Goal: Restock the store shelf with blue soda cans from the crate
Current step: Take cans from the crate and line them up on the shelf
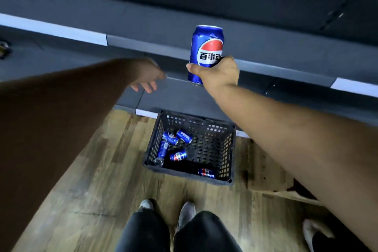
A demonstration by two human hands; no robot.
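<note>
STEP: I carried a blue can (206, 51) gripped in my right hand (217, 73) above the crate (225, 149) | left hand (146, 76) loose, holding nothing | NEXT: I judged it needed standing upright on the shelf (266, 47).

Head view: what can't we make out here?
- Left hand: fingertips partly hidden behind its own wrist, motion-blurred; contact with the shelf unclear.
- Held can: lower side covered by the right hand.
- Crate: near wall hides part of one can; exact can count uncertain.
- Upper shelf levels: too dark to see stock.
- Object at left edge: cut off, unidentifiable.
</note>
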